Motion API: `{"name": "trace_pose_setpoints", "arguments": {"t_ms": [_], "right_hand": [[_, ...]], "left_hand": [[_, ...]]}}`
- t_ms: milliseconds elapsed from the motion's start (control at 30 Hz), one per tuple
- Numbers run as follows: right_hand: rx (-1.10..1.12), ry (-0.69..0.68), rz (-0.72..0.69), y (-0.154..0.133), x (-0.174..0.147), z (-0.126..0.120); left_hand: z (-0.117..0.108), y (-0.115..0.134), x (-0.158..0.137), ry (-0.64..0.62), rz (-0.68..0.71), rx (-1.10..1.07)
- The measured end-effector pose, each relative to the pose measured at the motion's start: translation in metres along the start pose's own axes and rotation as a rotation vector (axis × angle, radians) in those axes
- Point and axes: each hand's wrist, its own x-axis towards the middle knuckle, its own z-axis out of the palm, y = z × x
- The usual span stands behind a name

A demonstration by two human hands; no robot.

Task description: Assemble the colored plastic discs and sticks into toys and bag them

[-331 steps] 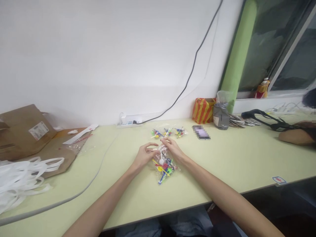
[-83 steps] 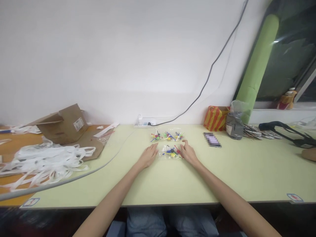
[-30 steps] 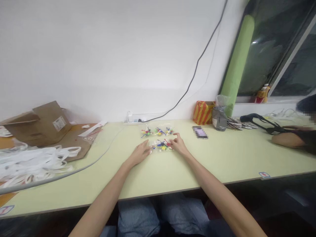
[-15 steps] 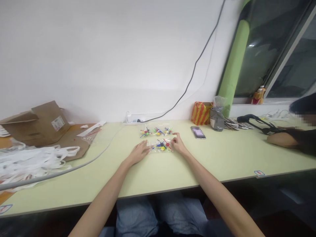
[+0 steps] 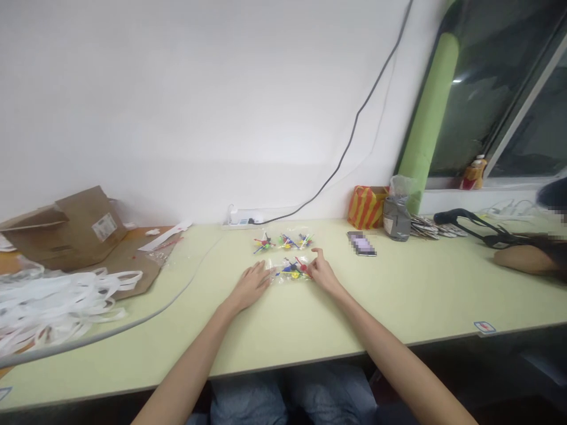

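Note:
A clear plastic packet (image 5: 291, 270) of small blue, red and yellow plastic pieces with thin sticks lies flat on the table between my hands. My left hand (image 5: 252, 286) rests palm down, fingers stretched out, its fingertips at the packet's left end. At the right end is my right hand (image 5: 324, 274), index finger lifted and apart from the thumb, which touches the packet's edge. Just behind, another clear packet (image 5: 287, 240) of similar coloured pieces lies beside a cluster of pieces (image 5: 264, 242). Whether that cluster shares the same wrapping, I cannot tell.
A phone (image 5: 362, 243) lies to the right, before a striped bag (image 5: 367, 208) and a grey container (image 5: 396, 219). Leftward are a cardboard box (image 5: 80, 227), white straps (image 5: 57, 301) and a grey cable (image 5: 146, 316). A power strip (image 5: 241, 218) sits by the wall; another person's arm (image 5: 525, 260) rests far right.
The camera view has shifted slightly, so the table sits lower and its right-hand things farther right. Both hands stay at the packet's ends with little change.

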Motion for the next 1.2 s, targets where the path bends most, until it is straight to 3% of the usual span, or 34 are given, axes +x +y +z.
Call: {"name": "trace_pose_setpoints", "arguments": {"t_ms": [200, 400, 600, 767, 933, 1033, 1100, 1200], "right_hand": [[0.394, 0.031, 0.073, -0.018, 0.004, -0.001], [0.565, 0.025, -0.018, -0.038, 0.011, -0.015], [0.5, 0.008, -0.065, -0.062, 0.03, -0.038], [0.385, -0.076, -0.164, -0.093, 0.05, -0.067], [0.258, -0.069, -0.194, -0.127, 0.062, -0.103], [0.288, 0.014, -0.25, -0.141, 0.066, -0.124], [0.365, 0.146, -0.334, -0.144, 0.064, -0.128], [0.457, 0.475, -0.425, -0.135, 0.049, -0.104]], "left_hand": [[-0.003, 0.004, -0.002, -0.001, -0.013, -0.024], [-0.011, 0.01, 0.002, 0.077, -0.022, -0.141], [-0.009, 0.006, 0.009, 0.05, -0.033, -0.104], [-0.006, 0.003, 0.012, 0.029, 0.002, -0.076], [-0.003, 0.003, 0.01, 0.031, 0.013, -0.072], [-0.003, 0.007, 0.009, 0.041, -0.008, -0.103], [-0.006, 0.014, 0.009, 0.096, -0.027, -0.152], [-0.013, 0.03, 0.009, 0.248, -0.009, -0.296]]}}
